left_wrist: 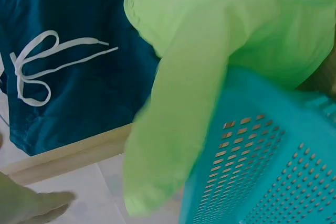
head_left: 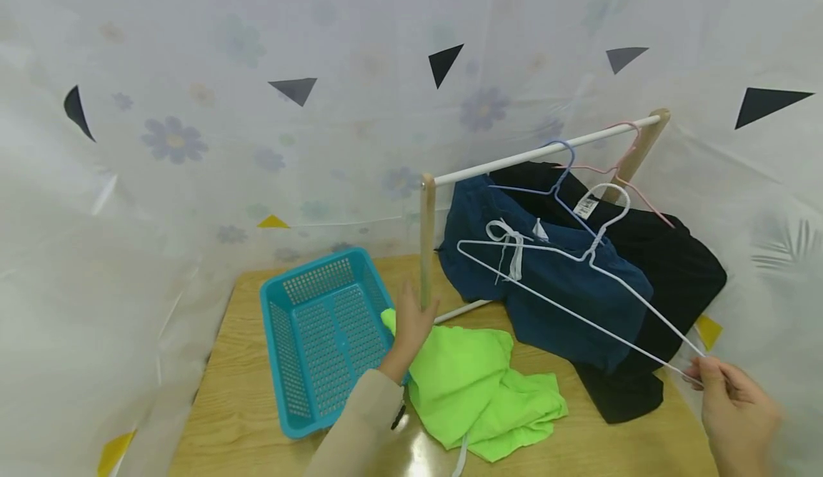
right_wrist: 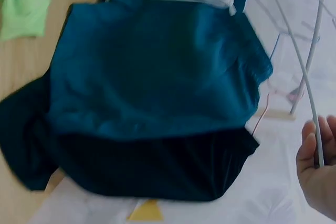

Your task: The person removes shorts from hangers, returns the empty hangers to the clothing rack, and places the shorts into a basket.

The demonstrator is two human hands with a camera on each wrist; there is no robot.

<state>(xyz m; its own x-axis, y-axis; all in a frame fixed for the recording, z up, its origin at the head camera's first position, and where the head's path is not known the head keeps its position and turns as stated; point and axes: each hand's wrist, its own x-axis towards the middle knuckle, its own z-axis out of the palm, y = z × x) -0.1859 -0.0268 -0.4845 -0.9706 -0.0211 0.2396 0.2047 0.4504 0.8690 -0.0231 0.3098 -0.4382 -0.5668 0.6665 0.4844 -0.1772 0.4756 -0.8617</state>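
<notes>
My right hand (head_left: pixel 733 405) pinches one corner of a white hanger (head_left: pixel 590 254) between thumb and fingers, holding it up in front of the rack. The hanger's hook points up toward the rod, with nothing hung on it. My left hand (head_left: pixel 411 330) has its fingers extended beside the rack's near wooden post (head_left: pixel 427 241), over the edge of a bright green garment (head_left: pixel 463 370). That garment lies crumpled on the table, a white cord trailing from it. In the left wrist view, part of the left hand (left_wrist: pixel 37 203) shows at the lower left.
A turquoise basket (head_left: pixel 321 327) stands left of the green garment. From the rack's white rod (head_left: pixel 514 161), dark blue drawstring shorts (head_left: pixel 566 305) hang on a blue hanger (head_left: pixel 566 170), and a black garment (head_left: pixel 694 270) on a pink hanger (head_left: pixel 633 150). A patterned white sheet (head_left: pixel 360 148) backs the table.
</notes>
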